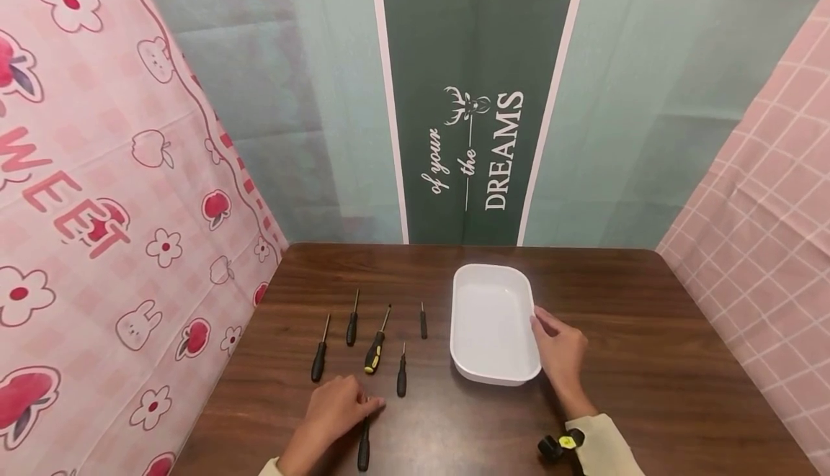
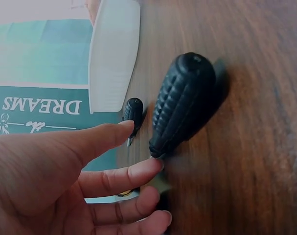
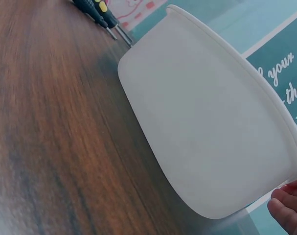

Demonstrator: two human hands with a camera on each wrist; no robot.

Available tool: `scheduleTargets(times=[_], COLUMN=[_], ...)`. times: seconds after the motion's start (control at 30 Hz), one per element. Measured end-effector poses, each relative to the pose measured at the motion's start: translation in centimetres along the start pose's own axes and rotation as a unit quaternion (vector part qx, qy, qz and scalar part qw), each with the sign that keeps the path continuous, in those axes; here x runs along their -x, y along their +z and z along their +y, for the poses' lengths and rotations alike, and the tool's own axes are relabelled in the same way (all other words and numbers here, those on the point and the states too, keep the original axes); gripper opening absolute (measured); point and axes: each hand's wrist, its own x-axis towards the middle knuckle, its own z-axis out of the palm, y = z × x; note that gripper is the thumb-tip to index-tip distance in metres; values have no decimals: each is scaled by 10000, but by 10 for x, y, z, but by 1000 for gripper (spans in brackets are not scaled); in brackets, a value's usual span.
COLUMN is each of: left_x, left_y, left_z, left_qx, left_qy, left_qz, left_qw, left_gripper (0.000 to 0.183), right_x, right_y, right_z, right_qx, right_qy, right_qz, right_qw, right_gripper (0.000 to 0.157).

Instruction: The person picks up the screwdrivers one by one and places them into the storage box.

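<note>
My left hand (image 1: 337, 405) is at the near left, over the shaft of a black-handled screwdriver (image 1: 364, 448). In the left wrist view its thumb stands apart from the fingers, and the index fingertip is at the lower end of the ribbed black handle (image 2: 185, 100); whether it touches is hard to tell. My right hand (image 1: 563, 350) pinches the right rim of a white rectangular tray (image 1: 496, 321). Only a few fingertips (image 3: 287, 205) of that hand show at the tray's corner in the right wrist view. Nothing lies inside the tray.
Left of the tray lie several screwdrivers: a yellow-and-black one (image 1: 374, 353), a small dark one (image 1: 424, 323), a slim one (image 1: 402, 379), and two black ones (image 1: 318, 362) (image 1: 351, 328). Printed cloths hang behind and beside the brown wooden table (image 1: 648, 361).
</note>
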Motion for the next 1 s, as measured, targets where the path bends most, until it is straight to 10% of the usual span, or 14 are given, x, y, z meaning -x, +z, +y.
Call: scheduleTargets(times=[1.0], left_x=[-1], left_y=[8], left_z=[7], left_qx=[-261], left_qy=[-166], left_qz=[273], left_qw=[9991], left_gripper=[36], right_x=[1], right_y=[2], right_z=[-1], right_qx=[-225], right_qy=[214], right_qz=[29], right_qw=[9995], right_gripper=[20])
